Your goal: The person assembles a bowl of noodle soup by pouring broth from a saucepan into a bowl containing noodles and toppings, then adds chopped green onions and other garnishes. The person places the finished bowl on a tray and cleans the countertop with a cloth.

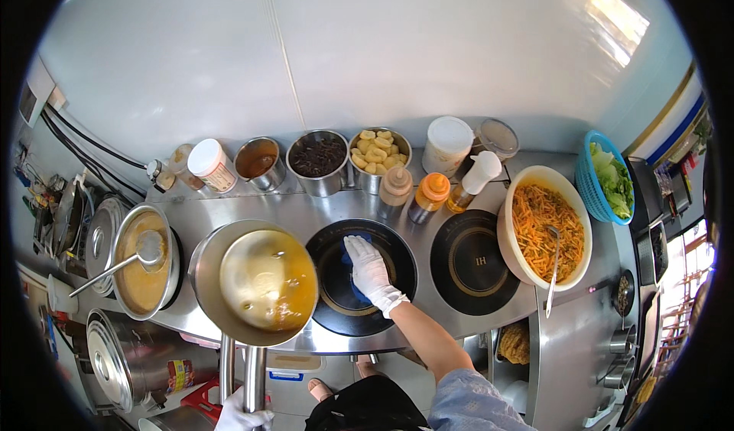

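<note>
In a white glove, my left hand [243, 412] is closed round the steel handle of a saucepan [200, 274]. The pan is held up left of the middle cooking plate, with yellowish, shiny liquid [267, 282] inside. My right hand [368, 272], also gloved, presses a blue cloth [356, 292] onto the round black induction plate [325, 293]. Its fingers are stretched out and point away from me. Most of the cloth is hidden under the palm. Right of that hand lies a second black plate [474, 297] with nothing on it.
Along the wall stand steel pots of dark strips [319, 156] and pale chunks [375, 156], and several bottles, one orange-capped [433, 189]. A tub of shredded carrot [539, 228] and a blue basket [592, 179] are at right. Left is a pan of brown liquid with a ladle [151, 249].
</note>
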`<state>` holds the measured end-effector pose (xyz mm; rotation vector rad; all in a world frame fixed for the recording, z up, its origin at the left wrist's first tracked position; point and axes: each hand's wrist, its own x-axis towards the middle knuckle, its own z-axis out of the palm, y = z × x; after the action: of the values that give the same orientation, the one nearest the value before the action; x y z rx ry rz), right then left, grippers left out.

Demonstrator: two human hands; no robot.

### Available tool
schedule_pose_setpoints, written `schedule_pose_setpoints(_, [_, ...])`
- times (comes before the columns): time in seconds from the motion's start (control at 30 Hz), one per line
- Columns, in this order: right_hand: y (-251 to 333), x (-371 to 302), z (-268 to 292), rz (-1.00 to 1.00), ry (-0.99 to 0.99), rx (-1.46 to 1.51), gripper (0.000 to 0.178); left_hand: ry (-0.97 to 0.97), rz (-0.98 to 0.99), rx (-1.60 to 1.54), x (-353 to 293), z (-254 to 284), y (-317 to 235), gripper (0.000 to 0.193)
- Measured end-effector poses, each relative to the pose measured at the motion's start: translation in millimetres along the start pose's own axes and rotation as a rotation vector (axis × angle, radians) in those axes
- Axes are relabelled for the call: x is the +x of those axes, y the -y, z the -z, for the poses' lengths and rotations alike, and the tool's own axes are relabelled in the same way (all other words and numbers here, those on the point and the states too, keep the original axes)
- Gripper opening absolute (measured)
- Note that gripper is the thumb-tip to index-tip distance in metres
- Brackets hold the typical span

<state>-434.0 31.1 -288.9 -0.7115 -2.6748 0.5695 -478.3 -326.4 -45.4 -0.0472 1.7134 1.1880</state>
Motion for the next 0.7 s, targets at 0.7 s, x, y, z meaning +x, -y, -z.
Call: schedule_pose_setpoints(0.7, [43.9, 66.6, -37.4, 0.332, -0.047, -0.082, 0.045, -0.157, -0.015, -0.160, -45.4, 28.3, 11.1, 0.042])
